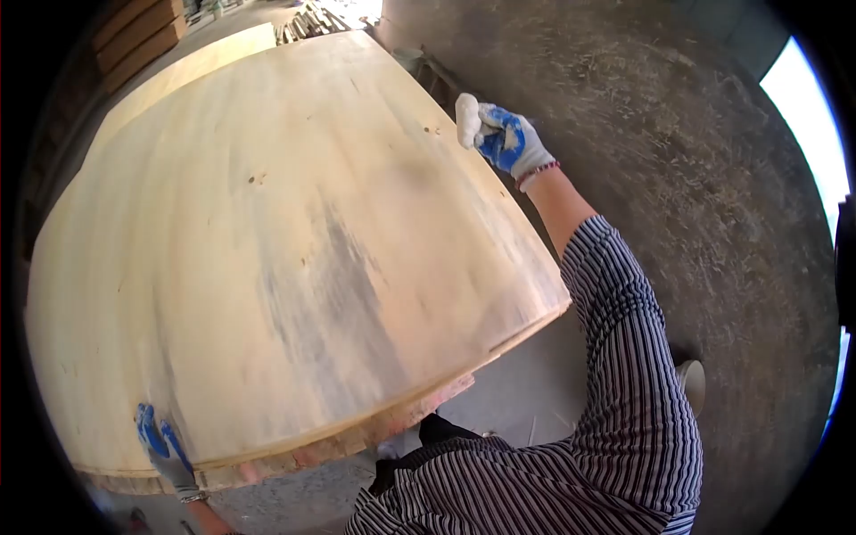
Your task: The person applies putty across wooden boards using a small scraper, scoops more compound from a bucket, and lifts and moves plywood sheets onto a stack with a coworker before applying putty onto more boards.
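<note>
A large pale wood sheet (223, 267) with grey streaks and small dark knots lies on top of a stack of sheets, filling much of the view. My left hand (165, 450), in a white glove with blue-coated fingers, rests at its near left edge, fingers stretched over the top surface. Beyond the sheet's right edge, my right hand (513, 143) is raised in a matching glove. Its fingers are closed around a white rounded lump (467, 121), whose kind I cannot make out. A red bead bracelet circles the right wrist.
Another pale sheet (192, 67) shows at the far edge. Brown stacked material (138, 45) stands at the upper left, and a heap of wood strips (312, 22) lies at the back. A pale round container (691, 386) sits on the scuffed floor (713, 223) at my right.
</note>
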A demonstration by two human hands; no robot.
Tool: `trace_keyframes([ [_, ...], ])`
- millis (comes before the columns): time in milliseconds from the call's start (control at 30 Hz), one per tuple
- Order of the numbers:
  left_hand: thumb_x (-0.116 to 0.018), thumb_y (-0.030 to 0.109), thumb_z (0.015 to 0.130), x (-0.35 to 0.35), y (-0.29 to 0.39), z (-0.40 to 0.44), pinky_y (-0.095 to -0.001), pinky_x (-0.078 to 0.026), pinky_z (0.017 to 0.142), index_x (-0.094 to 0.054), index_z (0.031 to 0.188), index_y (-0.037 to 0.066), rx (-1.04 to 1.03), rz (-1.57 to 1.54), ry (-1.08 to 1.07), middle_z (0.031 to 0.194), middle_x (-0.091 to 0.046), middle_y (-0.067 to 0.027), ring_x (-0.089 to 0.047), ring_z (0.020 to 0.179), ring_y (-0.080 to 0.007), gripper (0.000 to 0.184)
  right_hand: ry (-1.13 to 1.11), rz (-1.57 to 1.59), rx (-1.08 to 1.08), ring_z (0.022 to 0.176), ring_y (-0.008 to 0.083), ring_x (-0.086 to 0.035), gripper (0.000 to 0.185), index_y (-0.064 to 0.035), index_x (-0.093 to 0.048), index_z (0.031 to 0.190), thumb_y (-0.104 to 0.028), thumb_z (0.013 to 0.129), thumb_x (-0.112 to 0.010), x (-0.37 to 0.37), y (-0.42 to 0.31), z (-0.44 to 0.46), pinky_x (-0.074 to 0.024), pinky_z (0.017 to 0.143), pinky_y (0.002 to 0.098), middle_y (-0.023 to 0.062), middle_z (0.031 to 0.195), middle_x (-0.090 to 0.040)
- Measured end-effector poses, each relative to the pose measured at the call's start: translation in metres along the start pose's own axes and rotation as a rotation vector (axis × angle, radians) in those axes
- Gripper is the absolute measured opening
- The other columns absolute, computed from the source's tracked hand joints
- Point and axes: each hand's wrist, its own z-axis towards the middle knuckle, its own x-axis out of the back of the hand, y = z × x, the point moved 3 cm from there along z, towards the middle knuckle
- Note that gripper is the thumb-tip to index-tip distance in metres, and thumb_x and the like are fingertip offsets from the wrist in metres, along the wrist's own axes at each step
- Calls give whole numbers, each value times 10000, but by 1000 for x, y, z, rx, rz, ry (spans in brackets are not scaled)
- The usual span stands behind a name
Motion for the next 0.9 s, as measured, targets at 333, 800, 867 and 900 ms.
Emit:
trace_keyframes([
  [333,-471,142,1017,-13,-25,11,-406,-253,1176,-507,1368,-40,157,156,-113,1464,-478,-169,-408,1382,-301,396,432,-571,7,554,218,-620,63,-54,-702,718,-108,749,-699,80,49,139,-503,499,356,96,694,-682],
  [800,-410,227,1053,3,-16,10,-389,-247,1181,-458,1418,-25,174,91,-163,1497,-437,-161,-379,1400,-287,445,-294,-1240,-99,752,81,-670,204,-34,-771,938,24,747,-727,49,-8,52,-544,713,243,35,851,-756],
  [867,-405,238,1058,4,-24,12,-384,-251,1182,-434,1440,-14,177,110,-152,1511,-422,-152,-371,1406,-283,459,-363,-1207,-105,763,72,-666,208,-26,-764,950,41,763,-701,29,-13,15,-535,736,235,43,849,-757],
  [900,-405,238,1058,6,-28,11,-384,-251,1182,-434,1440,-14,177,110,-152,1511,-422,-152,-371,1406,-283,459,-359,-1297,-95,758,65,-656,212,-28,-760,955,39,764,-695,27,-12,5,-535,735,239,34,824,-748],
])
